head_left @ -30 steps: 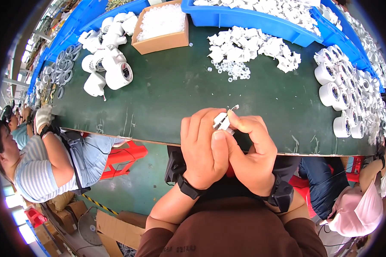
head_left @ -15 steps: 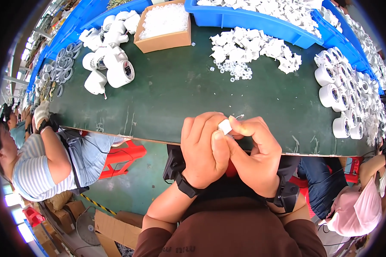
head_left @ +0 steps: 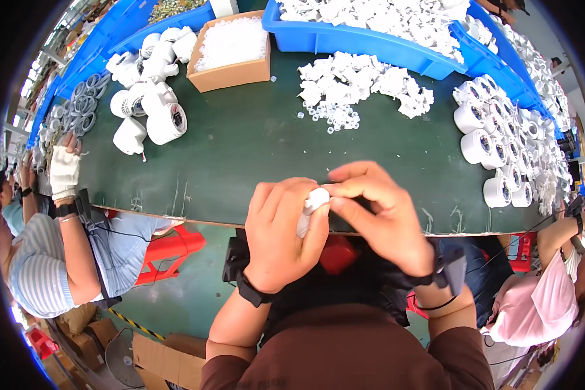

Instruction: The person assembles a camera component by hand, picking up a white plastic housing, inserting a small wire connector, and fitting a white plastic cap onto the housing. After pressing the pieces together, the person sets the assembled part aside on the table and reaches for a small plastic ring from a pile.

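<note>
Over the table's near edge, my left hand point(head_left: 281, 235) is closed around a small white plastic part point(head_left: 317, 197). Its rounded end shows between thumb and forefinger; a paler section runs down inside the palm, mostly hidden. My right hand point(head_left: 387, 221) comes in from the right, its thumb and forefinger pinched at the right edge of that part. Another finger of this hand stretches out above it. Whether a smaller piece lies between the right fingertips is hidden. Ahead on the table are a pile of white plastic parts point(head_left: 370, 78) and several small clear rings point(head_left: 335, 116).
An open cardboard box point(head_left: 231, 79) of translucent pieces stands beside a blue bin point(head_left: 364, 47) of white parts. White round housings point(head_left: 166, 123) lie left, with more housings point(head_left: 478, 146) at right. A co-worker's gloved hand point(head_left: 65, 172) rests by grey rings point(head_left: 84, 107).
My hands have drawn slightly apart, the right fingers opening out more. The white part has turned, showing a rounded end. The view has shifted a little; the co-worker's gloved hand at left has moved.
</note>
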Demonstrator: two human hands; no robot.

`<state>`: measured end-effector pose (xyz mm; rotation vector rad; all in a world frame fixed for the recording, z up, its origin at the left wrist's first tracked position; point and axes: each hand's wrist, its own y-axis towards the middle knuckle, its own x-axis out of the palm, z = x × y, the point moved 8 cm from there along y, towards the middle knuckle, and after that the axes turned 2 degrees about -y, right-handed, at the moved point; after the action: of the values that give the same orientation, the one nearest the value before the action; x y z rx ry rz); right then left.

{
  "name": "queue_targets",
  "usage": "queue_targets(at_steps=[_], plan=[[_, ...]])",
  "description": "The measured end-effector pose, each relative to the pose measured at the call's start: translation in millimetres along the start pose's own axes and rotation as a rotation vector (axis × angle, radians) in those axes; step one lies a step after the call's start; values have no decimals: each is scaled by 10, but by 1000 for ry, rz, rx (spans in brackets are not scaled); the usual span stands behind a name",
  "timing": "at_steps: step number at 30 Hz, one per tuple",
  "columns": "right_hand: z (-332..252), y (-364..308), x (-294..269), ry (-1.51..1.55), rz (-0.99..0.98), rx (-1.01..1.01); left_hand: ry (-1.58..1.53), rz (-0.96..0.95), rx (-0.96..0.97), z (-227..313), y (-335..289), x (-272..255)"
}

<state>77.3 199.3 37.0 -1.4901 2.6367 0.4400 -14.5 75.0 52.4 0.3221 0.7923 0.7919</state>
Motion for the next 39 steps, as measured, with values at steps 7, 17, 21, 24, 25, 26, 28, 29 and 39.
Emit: queue_targets(at_steps=[7, 17, 21, 24, 25, 26, 28, 29, 39], plan=[[321, 658, -574, -458, 121, -118, 63, -27, 47, 36, 54, 87], [356, 683, -593, -476, 212, -200, 66, -31, 43, 85, 95, 96], [492, 474, -541, 95, 84, 155, 100, -112, 36, 123, 112, 123], [357, 168, -429, 315, 45, 356, 119, -148, 32, 141, 124, 150], [301, 108, -413, 317, 48, 363, 126, -159, 42, 146, 132, 167], [241, 60, -360, 314, 14, 361, 125, -165, 39, 132, 134, 180], [161, 12, -247, 355, -40, 297, 158, -153, 62, 128, 139, 200], [175, 9, -225, 358, -35, 301, 156, -160, 62, 129, 140, 210], [216, 53, -70, 438, -178, 403, 128, -106, 62, 117, 112, 207]])
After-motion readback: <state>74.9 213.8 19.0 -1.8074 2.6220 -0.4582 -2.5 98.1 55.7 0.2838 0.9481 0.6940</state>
